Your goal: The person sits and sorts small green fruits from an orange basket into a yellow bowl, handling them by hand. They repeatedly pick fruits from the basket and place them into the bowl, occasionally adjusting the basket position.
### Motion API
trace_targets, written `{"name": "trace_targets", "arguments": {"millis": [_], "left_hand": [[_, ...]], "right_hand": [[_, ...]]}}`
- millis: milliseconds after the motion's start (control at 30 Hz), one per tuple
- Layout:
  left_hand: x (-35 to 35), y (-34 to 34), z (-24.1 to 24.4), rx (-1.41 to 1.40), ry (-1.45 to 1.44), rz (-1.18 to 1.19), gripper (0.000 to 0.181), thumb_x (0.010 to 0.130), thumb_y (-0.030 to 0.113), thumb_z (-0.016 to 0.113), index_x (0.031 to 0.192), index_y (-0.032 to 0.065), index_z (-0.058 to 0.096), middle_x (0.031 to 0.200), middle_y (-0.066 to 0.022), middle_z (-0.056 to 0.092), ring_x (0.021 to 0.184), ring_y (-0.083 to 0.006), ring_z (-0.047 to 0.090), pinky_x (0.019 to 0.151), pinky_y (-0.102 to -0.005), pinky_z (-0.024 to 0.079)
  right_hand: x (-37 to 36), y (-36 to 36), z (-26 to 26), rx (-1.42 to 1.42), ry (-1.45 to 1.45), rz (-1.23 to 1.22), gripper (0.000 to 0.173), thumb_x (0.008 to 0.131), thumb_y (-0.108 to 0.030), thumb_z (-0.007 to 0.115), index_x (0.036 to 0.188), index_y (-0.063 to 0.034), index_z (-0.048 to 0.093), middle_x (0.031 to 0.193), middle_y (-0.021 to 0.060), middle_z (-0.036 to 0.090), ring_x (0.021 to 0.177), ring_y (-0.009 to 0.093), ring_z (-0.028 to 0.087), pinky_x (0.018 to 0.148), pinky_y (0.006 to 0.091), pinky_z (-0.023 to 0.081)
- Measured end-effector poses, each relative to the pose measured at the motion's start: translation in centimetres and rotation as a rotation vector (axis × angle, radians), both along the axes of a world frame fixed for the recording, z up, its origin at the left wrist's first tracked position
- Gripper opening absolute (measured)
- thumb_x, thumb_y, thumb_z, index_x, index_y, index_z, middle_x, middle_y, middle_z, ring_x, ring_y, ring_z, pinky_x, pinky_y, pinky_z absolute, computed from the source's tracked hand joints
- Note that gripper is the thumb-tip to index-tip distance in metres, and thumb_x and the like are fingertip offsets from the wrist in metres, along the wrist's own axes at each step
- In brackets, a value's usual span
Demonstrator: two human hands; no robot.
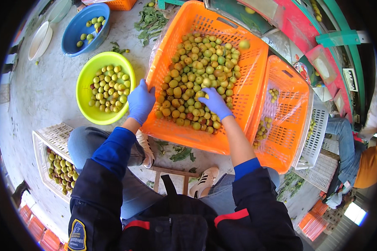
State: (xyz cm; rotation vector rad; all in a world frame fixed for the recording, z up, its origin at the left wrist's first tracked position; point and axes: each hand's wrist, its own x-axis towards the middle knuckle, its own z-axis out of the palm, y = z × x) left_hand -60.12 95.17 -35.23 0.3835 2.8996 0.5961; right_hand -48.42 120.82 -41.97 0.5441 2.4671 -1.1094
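Note:
Before me stands a large orange plastic crate (182, 141) with a heap of round green and brownish fruits (188, 88), which look like jujubes. My right hand (216, 102), in a blue-violet glove, is inside the crate with a fruit at its fingertips. My left hand (142, 102), gloved alike, is at the crate's left edge, thumb beside the rim; whether it grips the rim or holds anything I cannot tell. Just left of it is a yellow-green plastic basin (83, 106) with similar fruits. One blurred fruit (244, 44) appears near the crate's upper right wall.
A blue basin (69, 40) with some fruits stands at the upper left. A white crate (47, 138) of fruits is by my left knee. More orange (289, 109) and white crates (317, 135) stand right, below red and green machinery (326, 66). A seated person (345, 147) is far right.

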Motion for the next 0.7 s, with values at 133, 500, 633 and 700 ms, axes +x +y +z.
{"name": "trace_targets", "arguments": {"millis": [133,500,633,700], "left_hand": [[-0.2,0.3,0.2,0.014,-0.048,0.007,0.035,0.082,0.028,0.061,0.104,0.0017,0.052,0.074,-0.0201,0.064,0.069,-0.0384,0.062,0.063,-0.0468,0.049],[0.0,0.1,0.2,-0.006,-0.061,0.021,0.037,0.082,0.028,0.061,0.107,0.0017,0.054,0.077,-0.0196,0.064,0.073,-0.0368,0.063,0.065,-0.0447,0.049],[-0.2,-4.1,-4.9,0.158,0.102,-0.238,0.032,0.083,0.026,0.059,0.105,0.004,0.053,0.089,-0.0141,0.063,0.082,-0.0293,0.062,0.066,-0.0416,0.049],[-0.1,-1.6,-5.4,0.23,-0.011,-0.022,0.036,0.086,0.028,0.058,0.109,0.0021,0.051,0.091,-0.0186,0.061,0.084,-0.0315,0.06,0.069,-0.0423,0.047]], "right_hand": [[1.5,-2.0,0.0,0.019,-0.074,0.107,0.048,0.083,-0.029,0.064,0.125,-0.008,0.05,0.127,0.0215,0.044,0.11,0.035,0.053,0.094,0.0403,0.044],[-2.0,-6.3,7.2,-1.514,0.141,-0.514,0.049,0.09,-0.038,0.057,0.127,-0.0078,0.046,0.115,0.0059,0.057,0.083,0.015,0.059,0.058,0.0233,0.048],[-11.3,-16.9,14.1,-1.438,0.224,-0.176,0.045,0.089,-0.037,0.058,0.123,-0.0081,0.052,0.108,0.0033,0.059,0.085,0.01,0.059,0.065,0.0235,0.05],[-13.7,-21.0,15.9,-1.475,0.141,-0.033,0.05,0.087,-0.036,0.06,0.126,-0.0063,0.05,0.111,0.0049,0.059,0.095,0.013,0.059,0.076,0.0247,0.05]]}}
